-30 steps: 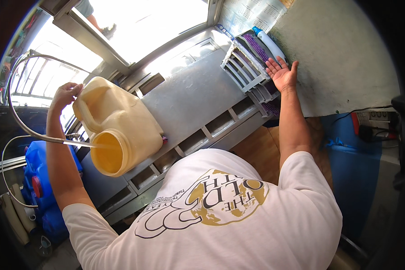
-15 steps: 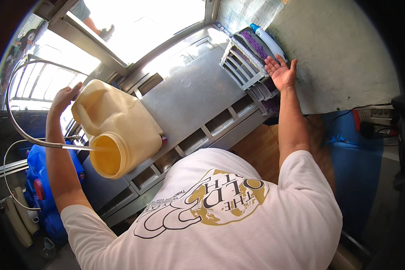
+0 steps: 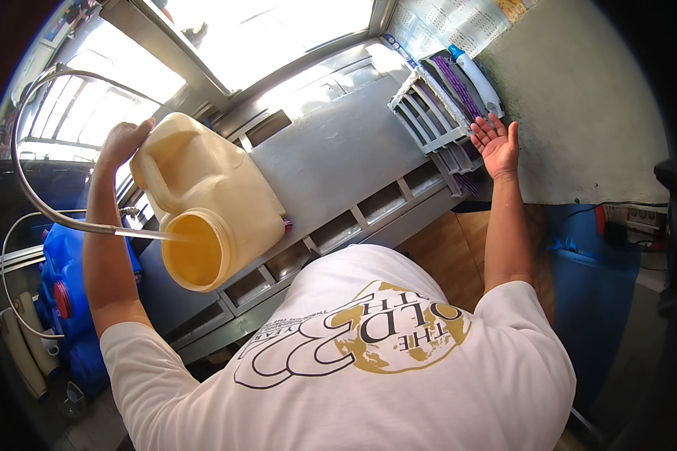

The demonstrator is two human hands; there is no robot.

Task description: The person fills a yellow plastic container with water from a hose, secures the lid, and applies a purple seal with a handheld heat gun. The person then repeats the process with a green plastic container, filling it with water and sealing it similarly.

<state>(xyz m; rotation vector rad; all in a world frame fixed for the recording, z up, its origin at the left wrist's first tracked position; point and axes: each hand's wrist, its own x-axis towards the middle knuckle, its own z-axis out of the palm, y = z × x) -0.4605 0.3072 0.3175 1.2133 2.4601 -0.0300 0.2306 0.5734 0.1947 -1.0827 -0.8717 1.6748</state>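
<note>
A large cream plastic jug (image 3: 237, 177) with a moulded handle and a wide round mouth leans in front of me, its mouth facing me. Water streams from a curved metal spout (image 3: 24, 165) into that mouth. At the jug's far left edge my left hand (image 3: 124, 143) is closed, its fingertips partly hidden. My right hand (image 3: 498, 150) is held out on the right, palm up, fingers stretched and nothing in it. Just beyond it are a grey slatted plastic rack (image 3: 431, 113) and a white bottle with a blue cap (image 3: 475, 81).
A grey metal counter (image 3: 338, 139) with rectangular openings runs under the bright window. Blue containers (image 3: 71, 286) stand at the left, beside a thin hose. A blue barrel-like container (image 3: 590, 301) is at the right, below cables and a power strip (image 3: 639, 218).
The whole view has shifted, moving the jug, rack and both hands slightly rightward in the picture. Water keeps running into the jug. My right hand stays open.
</note>
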